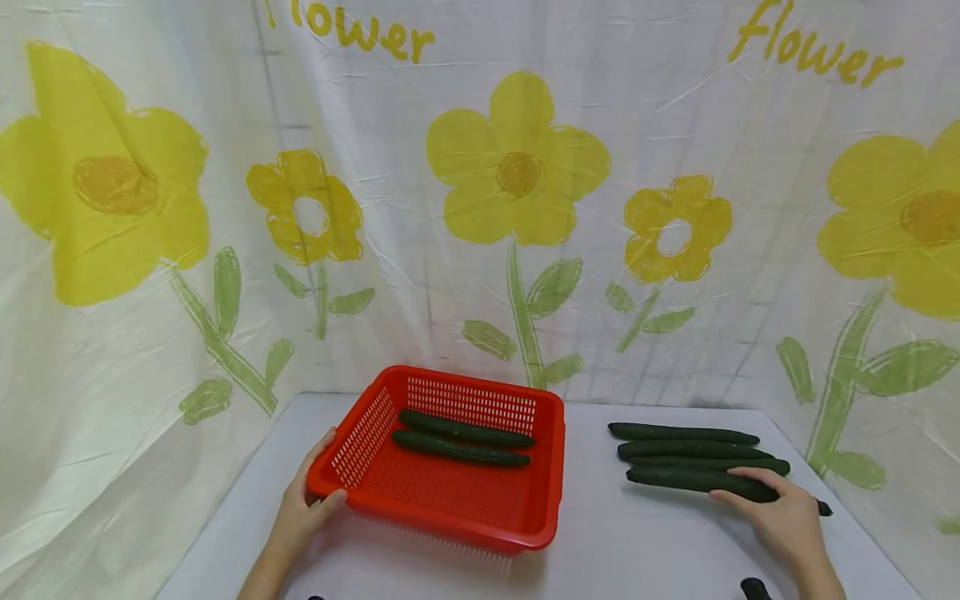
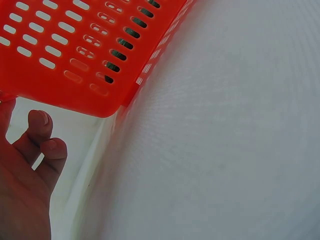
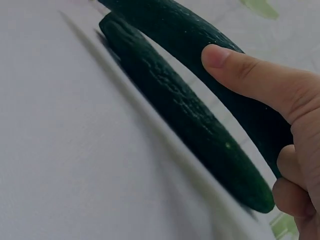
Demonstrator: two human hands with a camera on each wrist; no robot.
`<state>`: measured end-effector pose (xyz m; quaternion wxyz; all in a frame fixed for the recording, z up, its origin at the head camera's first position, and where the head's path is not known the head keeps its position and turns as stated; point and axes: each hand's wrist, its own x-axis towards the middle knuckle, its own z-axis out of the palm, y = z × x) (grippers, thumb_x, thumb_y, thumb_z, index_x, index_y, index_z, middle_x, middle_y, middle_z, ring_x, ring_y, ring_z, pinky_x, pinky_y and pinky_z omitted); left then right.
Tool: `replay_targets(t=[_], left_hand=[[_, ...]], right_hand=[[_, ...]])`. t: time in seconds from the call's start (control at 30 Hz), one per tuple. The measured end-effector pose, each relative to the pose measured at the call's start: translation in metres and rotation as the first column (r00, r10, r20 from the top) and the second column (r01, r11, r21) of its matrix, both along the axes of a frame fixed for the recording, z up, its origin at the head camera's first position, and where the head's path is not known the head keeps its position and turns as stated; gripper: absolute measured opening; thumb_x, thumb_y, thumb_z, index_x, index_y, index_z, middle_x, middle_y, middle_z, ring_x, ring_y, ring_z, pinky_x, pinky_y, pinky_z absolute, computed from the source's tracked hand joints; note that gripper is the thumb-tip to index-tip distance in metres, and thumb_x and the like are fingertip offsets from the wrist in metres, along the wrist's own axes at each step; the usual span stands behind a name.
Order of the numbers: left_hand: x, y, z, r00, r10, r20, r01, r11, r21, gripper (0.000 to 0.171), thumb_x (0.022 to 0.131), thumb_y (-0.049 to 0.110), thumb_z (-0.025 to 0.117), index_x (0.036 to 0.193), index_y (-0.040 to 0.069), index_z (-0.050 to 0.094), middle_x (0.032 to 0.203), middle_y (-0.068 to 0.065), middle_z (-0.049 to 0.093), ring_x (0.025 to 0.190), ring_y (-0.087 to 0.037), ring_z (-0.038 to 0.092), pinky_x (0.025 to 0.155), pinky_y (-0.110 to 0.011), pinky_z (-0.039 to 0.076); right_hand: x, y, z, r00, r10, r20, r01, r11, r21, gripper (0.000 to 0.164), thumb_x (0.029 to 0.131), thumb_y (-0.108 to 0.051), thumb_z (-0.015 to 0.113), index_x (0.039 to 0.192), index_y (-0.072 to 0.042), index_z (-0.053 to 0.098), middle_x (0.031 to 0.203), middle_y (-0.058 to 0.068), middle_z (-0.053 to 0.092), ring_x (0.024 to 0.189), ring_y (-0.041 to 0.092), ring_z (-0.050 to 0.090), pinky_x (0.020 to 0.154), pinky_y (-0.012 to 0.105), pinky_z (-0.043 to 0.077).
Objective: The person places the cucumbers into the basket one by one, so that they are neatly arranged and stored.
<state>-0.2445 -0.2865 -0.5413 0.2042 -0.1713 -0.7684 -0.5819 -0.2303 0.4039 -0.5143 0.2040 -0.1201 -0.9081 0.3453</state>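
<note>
A red plastic basket (image 1: 442,521) with slotted walls is on the left side of the table. My left hand (image 1: 303,508) grips its near left corner, thumb by the front rim and fingers along the left side. In the left wrist view, two fingertips (image 2: 40,125) are bent and apart from the basket wall. Two cucumbers (image 1: 461,448) lie side by side inside the basket. At the right, my right hand (image 1: 783,512) holds a dark green cucumber (image 3: 175,30) between thumb and fingers, above another cucumber (image 3: 185,115). More cucumbers (image 1: 682,432) lie behind it.
A white cloth covers the table (image 1: 592,517). Behind it hangs a pale curtain (image 1: 397,292) painted with yellow flowers. Small dark objects, one of them a black rounded end (image 1: 753,588), show at the bottom edge of the head view.
</note>
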Motion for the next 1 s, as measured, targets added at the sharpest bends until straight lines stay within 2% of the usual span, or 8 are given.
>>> replay_targets(t=[0.1,0.2,0.4,0.6,0.73,0.83,0.9,1.0], left_hand=[[0.000,0.000,0.000,1.000,-0.006,-0.009,0.005,1.000,-0.009,0.085,0.091,0.001,0.072,0.166,0.013,0.035,0.171,0.008,0.037,0.141,0.009,0.043,0.104,-0.009,0.043],[0.001,0.000,0.000,1.000,-0.012,-0.013,0.012,1.000,-0.006,0.085,0.091,0.000,0.072,0.166,0.012,0.035,0.171,0.007,0.036,0.141,0.009,0.042,0.104,-0.010,0.042],[0.001,0.000,0.000,1.000,-0.013,-0.015,0.013,1.000,0.003,0.085,0.090,-0.001,0.072,0.166,0.012,0.036,0.171,0.007,0.037,0.142,0.009,0.042,0.104,-0.010,0.042],[-0.001,-0.001,-0.001,1.000,0.005,-0.007,-0.005,1.000,0.003,0.085,0.089,0.002,0.073,0.165,0.013,0.037,0.169,0.010,0.039,0.141,0.009,0.042,0.104,-0.009,0.042],[-0.001,-0.001,-0.001,1.000,0.011,-0.002,-0.011,1.000,0.003,0.085,0.089,0.002,0.073,0.165,0.014,0.037,0.169,0.012,0.039,0.140,0.010,0.043,0.103,-0.009,0.043],[-0.001,-0.001,-0.001,1.000,0.015,-0.002,-0.015,1.000,0.002,0.085,0.089,0.000,0.072,0.165,0.013,0.037,0.168,0.013,0.039,0.141,0.010,0.042,0.104,-0.009,0.042],[-0.001,-0.001,-0.002,1.000,0.015,-0.002,-0.015,1.000,0.003,0.085,0.089,0.000,0.072,0.165,0.013,0.037,0.168,0.014,0.040,0.141,0.011,0.042,0.104,-0.009,0.042],[-0.001,-0.001,-0.001,1.000,0.012,-0.001,-0.012,1.000,0.005,0.085,0.089,-0.001,0.072,0.165,0.013,0.037,0.168,0.015,0.040,0.141,0.011,0.042,0.104,-0.009,0.041]], right_hand=[[0.002,-0.001,0.007,0.999,-0.018,-0.038,0.018,1.000,-0.004,0.058,0.071,-0.048,0.098,0.114,-0.013,0.082,0.102,-0.025,0.071,0.102,-0.014,0.049,0.086,0.022,0.044],[0.004,-0.003,0.014,0.995,-0.013,-0.101,0.012,1.000,-0.014,0.055,0.070,-0.043,0.100,0.111,-0.012,0.082,0.095,-0.038,0.063,0.094,-0.029,0.036,0.077,0.008,0.037],[0.004,-0.010,0.031,0.974,0.006,-0.225,-0.006,1.000,0.001,0.050,0.069,-0.033,0.102,0.108,-0.008,0.082,0.091,-0.048,0.054,0.094,-0.030,0.041,0.076,-0.001,0.034],[0.009,-0.018,0.053,0.957,0.015,-0.291,-0.025,0.999,-0.032,0.048,0.069,-0.023,0.102,0.109,-0.004,0.082,0.091,-0.047,0.057,0.086,-0.026,0.051,0.066,0.004,0.046],[0.014,-0.025,0.066,0.952,0.004,-0.306,-0.026,0.997,-0.068,0.048,0.069,-0.019,0.102,0.110,-0.003,0.081,0.091,-0.046,0.059,0.066,-0.012,0.062,0.056,0.011,0.049],[0.016,-0.029,0.072,0.958,-0.015,-0.286,-0.015,0.995,-0.103,0.050,0.071,-0.020,0.101,0.113,-0.003,0.080,0.091,-0.045,0.060,0.056,0.001,0.064,0.053,0.015,0.050],[0.015,-0.029,0.071,0.960,-0.027,-0.278,-0.010,0.991,-0.130,0.050,0.071,-0.020,0.101,0.113,-0.002,0.080,0.091,-0.044,0.061,0.064,-0.003,0.065,0.056,0.012,0.050],[0.012,-0.029,0.067,0.965,-0.047,-0.260,0.007,0.988,-0.155,0.053,0.071,-0.022,0.101,0.115,-0.002,0.080,0.091,-0.043,0.061,0.083,-0.016,0.060,0.068,0.006,0.048]])
